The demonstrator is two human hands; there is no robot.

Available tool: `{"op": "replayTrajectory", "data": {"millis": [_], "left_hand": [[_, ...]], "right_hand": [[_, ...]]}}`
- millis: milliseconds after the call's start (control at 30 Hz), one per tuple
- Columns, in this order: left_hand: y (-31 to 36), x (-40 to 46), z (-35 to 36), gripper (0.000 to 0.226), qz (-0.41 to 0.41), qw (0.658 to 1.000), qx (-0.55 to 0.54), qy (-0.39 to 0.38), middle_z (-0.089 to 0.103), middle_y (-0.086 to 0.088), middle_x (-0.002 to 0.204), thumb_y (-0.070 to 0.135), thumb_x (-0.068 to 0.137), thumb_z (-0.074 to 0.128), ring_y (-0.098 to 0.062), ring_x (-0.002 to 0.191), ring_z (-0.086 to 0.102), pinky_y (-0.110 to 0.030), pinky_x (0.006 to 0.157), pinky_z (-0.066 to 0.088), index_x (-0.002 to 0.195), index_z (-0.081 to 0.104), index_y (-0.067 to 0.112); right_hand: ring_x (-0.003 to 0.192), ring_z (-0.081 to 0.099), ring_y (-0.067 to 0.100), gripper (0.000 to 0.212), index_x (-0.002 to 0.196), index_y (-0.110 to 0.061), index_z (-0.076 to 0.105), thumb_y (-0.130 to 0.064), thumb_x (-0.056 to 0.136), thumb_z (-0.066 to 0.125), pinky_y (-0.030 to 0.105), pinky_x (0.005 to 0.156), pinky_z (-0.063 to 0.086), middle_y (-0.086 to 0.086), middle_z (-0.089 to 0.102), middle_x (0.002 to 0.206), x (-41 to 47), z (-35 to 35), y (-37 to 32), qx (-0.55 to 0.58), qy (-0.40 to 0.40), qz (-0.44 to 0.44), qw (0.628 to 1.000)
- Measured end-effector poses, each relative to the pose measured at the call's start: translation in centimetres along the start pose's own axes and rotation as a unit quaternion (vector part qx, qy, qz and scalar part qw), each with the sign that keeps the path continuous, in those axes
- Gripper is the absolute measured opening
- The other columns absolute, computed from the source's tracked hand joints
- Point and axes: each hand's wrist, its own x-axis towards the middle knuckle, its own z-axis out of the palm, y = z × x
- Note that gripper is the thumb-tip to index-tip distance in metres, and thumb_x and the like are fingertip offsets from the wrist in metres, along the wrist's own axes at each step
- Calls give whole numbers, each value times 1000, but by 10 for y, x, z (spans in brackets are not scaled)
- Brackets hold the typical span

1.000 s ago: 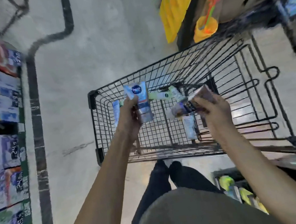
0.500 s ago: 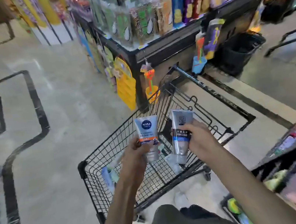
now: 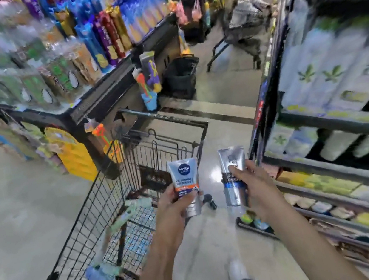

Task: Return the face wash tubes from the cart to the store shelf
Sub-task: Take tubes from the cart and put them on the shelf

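**Silver tubes in both hands, beside the shelf**

Black wire makes the cart (image 3: 108, 214), which stands to my left with its far rim angled away from me. Between its right edge and the shelf (image 3: 336, 125) on my right runs a narrow strip of pale floor (image 3: 9, 216), and my hands hang over that strip. To the left of the cart the floor is wide. Ahead, a snack display (image 3: 103, 89) closes off the left side of the aisle.

My left hand (image 3: 174, 204) curls round the lower part of a Nivea tube (image 3: 184, 178), thumb across its front. The tube stands nearly upright, long axis vertical, flat crimped end up and silver cap down, label towards me. It sits just over the cart's right edge.

My right hand (image 3: 255, 184) grips a second tube (image 3: 232, 175), silver with a dark label, thumb pressed on its face. It too is upright, crimp up, cap down, and is near the shelf's front edge without touching it.

More tubes (image 3: 127, 215) lie blurred in the cart, roughly along its length.
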Motion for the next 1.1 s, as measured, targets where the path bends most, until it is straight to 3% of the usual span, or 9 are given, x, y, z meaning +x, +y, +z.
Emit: {"op": "replayTrajectory", "data": {"millis": [167, 333, 433, 567, 667, 733, 800, 933, 1100], "left_hand": [[-26, -11, 62, 44, -22, 996, 40, -76, 74, -20, 110, -2, 82, 70, -34, 97, 72, -47, 86, 56, 125, 64, 7], [-55, -29, 135, 48, -35, 990, 37, -133, 74, -20, 107, -2, 75, 76, -39, 96, 71, -51, 90, 53, 121, 64, 2], [-79, -43, 181, 49, -42, 986, 51, -156, 72, -23, 115, -3, 77, 78, -41, 104, 69, -54, 96, 50, 123, 64, 3], [-112, -71, 243, 49, -52, 977, 72, -193, 73, -18, 118, -3, 80, 75, -28, 101, 71, -43, 94, 49, 127, 64, 8], [-134, -90, 284, 58, -57, 974, 68, -208, 73, -17, 117, 7, 72, 79, -30, 104, 71, -44, 95, 49, 128, 63, 8], [-154, -105, 314, 60, -66, 972, 73, -215, 73, -16, 115, 6, 71, 82, -28, 102, 71, -42, 93, 51, 127, 63, 8], [-174, -119, 343, 59, -78, 968, 76, -227, 73, -18, 116, 5, 71, 85, -28, 101, 71, -42, 90, 52, 126, 63, 9], [-211, -142, 402, 66, -81, 959, 92, -254, 70, -24, 120, 8, 71, 84, -31, 102, 70, -35, 77, 55, 132, 59, 6], [-245, -170, 468, 59, -97, 945, 113, -292, 72, -18, 120, 0, 77, 77, -37, 113, 67, -48, 96, 50, 132, 58, 6]], "right_hand": [[85, 73, 31, 24, 121, -14, 65, -12, 97, 68, 43, 78, 58, 17, 74, 103, -31, -80, -8, 73, 67, -14, 995], [91, 67, 33, 47, 125, -7, 64, 10, 82, 70, 45, 87, 50, 12, 74, 93, -66, -165, -20, 77, 92, -49, 991], [92, 68, 34, 66, 128, -12, 64, -1, 65, 81, 43, 80, 48, 15, 74, 97, -92, -215, -28, 75, 106, -65, 989], [95, 73, 30, 60, 132, -16, 64, 1, 77, 82, 34, 77, 56, 20, 74, 108, -123, -286, -36, 67, 116, -73, 988], [99, 75, 27, 61, 131, -17, 64, -4, 75, 86, 43, 89, 58, 17, 76, 110, -146, -332, -42, 71, 139, -78, 985], [79, 75, 16, 41, 117, -19, 66, 2, 84, 78, 32, 71, 57, 9, 77, 92, -165, -365, -47, 82, 154, -77, 982], [69, 70, 13, 44, 123, -17, 64, 2, 85, 77, 26, 62, 50, 8, 76, 90, -181, -399, -48, 94, 175, -70, 978], [82, 64, 28, 48, 120, -28, 69, -7, 80, 84, 40, 77, 46, 14, 74, 94, -212, -458, -51, 107, 205, -82, 969], [99, 73, 35, 56, 131, -20, 63, -3, 81, 81, 41, 81, 54, 17, 75, 113, -244, -523, -61, 120, 242, -90, 959]]}}
